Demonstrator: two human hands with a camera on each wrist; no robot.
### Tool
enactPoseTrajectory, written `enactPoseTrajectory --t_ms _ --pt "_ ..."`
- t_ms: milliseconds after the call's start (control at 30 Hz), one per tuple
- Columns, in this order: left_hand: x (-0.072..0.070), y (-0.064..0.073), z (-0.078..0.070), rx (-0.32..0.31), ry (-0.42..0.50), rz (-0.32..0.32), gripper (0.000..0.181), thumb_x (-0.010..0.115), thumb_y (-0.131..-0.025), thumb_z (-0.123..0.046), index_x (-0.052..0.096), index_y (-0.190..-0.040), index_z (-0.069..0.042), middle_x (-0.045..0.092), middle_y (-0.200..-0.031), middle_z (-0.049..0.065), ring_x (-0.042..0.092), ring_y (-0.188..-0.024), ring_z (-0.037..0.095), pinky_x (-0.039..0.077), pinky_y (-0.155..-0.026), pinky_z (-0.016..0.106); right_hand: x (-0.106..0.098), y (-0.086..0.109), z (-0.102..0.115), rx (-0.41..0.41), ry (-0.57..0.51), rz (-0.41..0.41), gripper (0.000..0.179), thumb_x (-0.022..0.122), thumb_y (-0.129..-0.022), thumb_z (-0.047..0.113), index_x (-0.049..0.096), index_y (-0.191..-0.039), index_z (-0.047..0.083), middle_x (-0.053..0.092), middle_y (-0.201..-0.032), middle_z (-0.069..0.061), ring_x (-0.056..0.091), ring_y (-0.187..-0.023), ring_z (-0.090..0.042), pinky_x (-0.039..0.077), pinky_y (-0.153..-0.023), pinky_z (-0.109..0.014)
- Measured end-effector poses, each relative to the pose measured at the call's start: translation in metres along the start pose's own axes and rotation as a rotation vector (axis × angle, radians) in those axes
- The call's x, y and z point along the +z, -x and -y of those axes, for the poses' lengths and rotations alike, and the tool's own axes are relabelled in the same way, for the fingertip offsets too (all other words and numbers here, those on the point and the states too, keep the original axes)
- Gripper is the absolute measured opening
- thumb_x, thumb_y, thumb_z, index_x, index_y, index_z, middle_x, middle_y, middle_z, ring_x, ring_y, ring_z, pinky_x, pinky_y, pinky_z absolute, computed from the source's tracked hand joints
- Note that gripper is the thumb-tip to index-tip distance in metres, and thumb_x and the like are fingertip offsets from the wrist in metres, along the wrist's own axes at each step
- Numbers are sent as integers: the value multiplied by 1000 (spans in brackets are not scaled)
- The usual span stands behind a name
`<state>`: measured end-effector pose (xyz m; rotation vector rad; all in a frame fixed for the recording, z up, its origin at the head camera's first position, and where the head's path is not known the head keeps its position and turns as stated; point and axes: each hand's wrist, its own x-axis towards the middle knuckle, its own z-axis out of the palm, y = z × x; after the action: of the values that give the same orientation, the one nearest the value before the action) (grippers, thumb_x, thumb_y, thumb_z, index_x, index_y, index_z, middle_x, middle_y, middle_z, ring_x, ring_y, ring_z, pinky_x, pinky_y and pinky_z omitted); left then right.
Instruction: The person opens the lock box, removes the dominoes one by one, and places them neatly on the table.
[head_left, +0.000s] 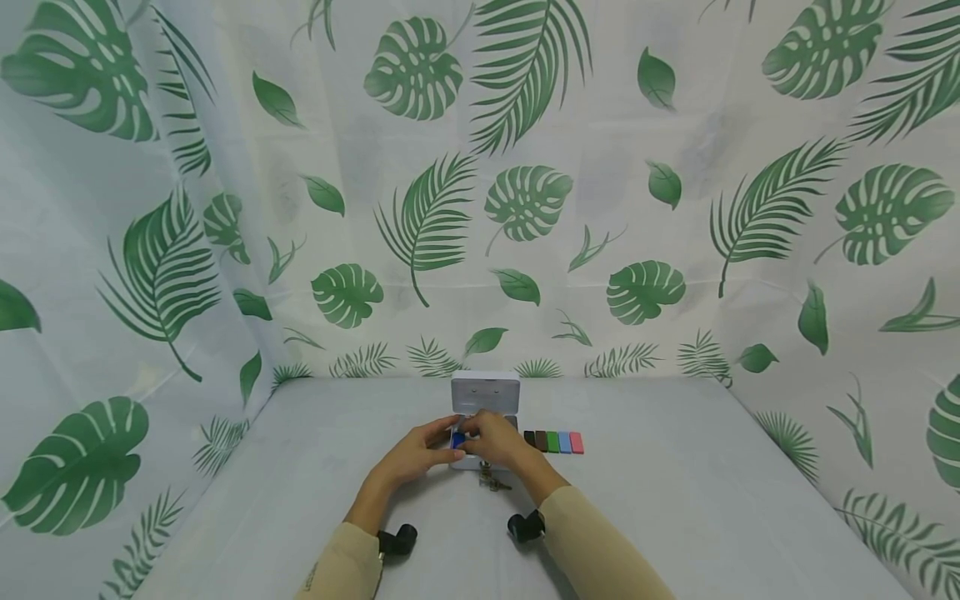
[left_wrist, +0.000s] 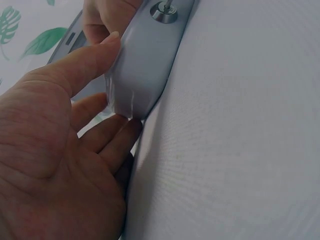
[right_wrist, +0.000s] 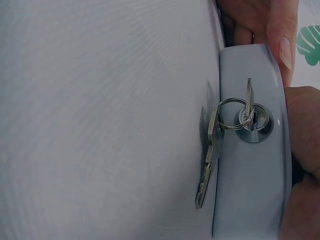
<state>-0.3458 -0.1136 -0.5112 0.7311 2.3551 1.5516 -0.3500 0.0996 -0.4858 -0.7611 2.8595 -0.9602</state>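
Note:
A small pale grey lockable metal box [head_left: 463,462] stands on the table with its lid [head_left: 486,393] raised. My left hand [head_left: 412,454] holds its left end, thumb at the top of the front wall and fingers against the side, as the left wrist view shows. Over the open box is my right hand [head_left: 497,435], its fingers reaching down inside. A blue piece [head_left: 457,439] lies in the box beside those fingertips; whether they pinch anything is hidden. One key sits in the front lock [right_wrist: 260,131], and more keys [right_wrist: 206,175] hang from its ring.
Right of the box, several small flat blocks [head_left: 552,442] lie in a row: black, brown, green, light blue and pink. The white tabletop [head_left: 675,483] extends to both sides. A leaf-patterned sheet [head_left: 585,292] hangs behind and at the sides.

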Motion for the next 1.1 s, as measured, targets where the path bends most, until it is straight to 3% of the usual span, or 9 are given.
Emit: enactPoseTrajectory --t_ms 233,500,867,1100 --pt "1 0 -1 3 15 5 75 77 -96 -30 42 -159 -10 40 -165 14 37 -153 42 34 -122 58 0 0 3 47 5 9 24 77 -93 14 79 -116 6 66 -88 -1 56 -76 -15 48 -63 -28" --pt "0 1 -2 -7 4 0 76 78 -95 -31 42 -160 -12 41 -165 12 37 -153 40 33 -123 57 0 -2 0 107 -23 9 26 76 -94 14 76 -117 4 63 -81 -2 56 -70 -14 46 -59 -27" --pt "0 0 -1 -13 10 -1 77 78 -95 -31 42 -160 -11 41 -165 12 37 -153 40 33 -123 57 2 -1 1 106 62 -27 27 79 -92 18 78 -115 5 67 -106 -7 59 -89 -19 58 -87 -44" --pt "0 0 0 -12 12 1 78 79 -94 -31 41 -160 -10 41 -165 13 37 -153 40 33 -123 57 3 -1 1 97 73 -34 24 80 -91 19 79 -111 6 73 -106 -6 60 -88 -19 58 -86 -43"
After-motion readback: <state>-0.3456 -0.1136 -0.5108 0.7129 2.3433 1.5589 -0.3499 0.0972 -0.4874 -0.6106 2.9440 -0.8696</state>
